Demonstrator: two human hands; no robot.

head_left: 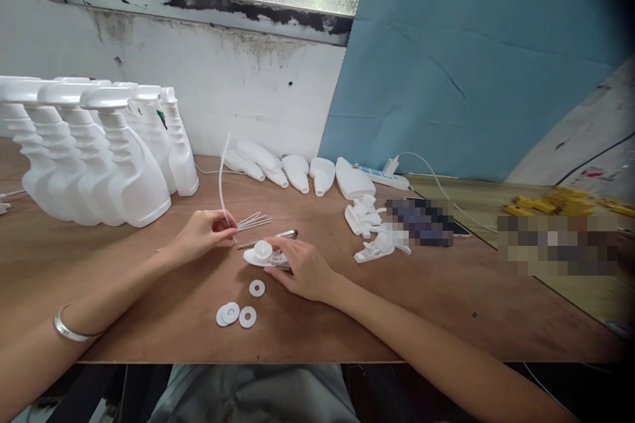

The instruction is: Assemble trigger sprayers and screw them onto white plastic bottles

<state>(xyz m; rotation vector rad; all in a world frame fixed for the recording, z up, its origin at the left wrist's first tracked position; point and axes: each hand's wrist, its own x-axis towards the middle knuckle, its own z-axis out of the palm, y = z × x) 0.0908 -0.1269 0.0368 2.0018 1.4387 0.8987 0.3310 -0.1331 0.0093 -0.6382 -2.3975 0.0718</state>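
Note:
Pinched in my left hand [208, 233] is a thin white dip tube [222, 185], standing up and bowed slightly. My right hand [302, 266] grips a white spray trigger head [262, 252] lying on its side, its round collar turned towards me. Part of the head is hidden under my fingers. Just behind it rests a silver pen-like tool [278, 236] with a dark tip. More white tubes [254, 221] lie beside my left fingertips. In front of the spray head are several flat white washers [247, 317], two of them overlapping.
Assembled white spray bottles [133, 172] stand at the left. Bottles without heads [296, 172] lie along the wall. Loose trigger heads [370, 225] sit at the right, beside a partly blurred phone [461, 230] and a power strip [381, 176]. Yellow pieces [550, 201] are farther right.

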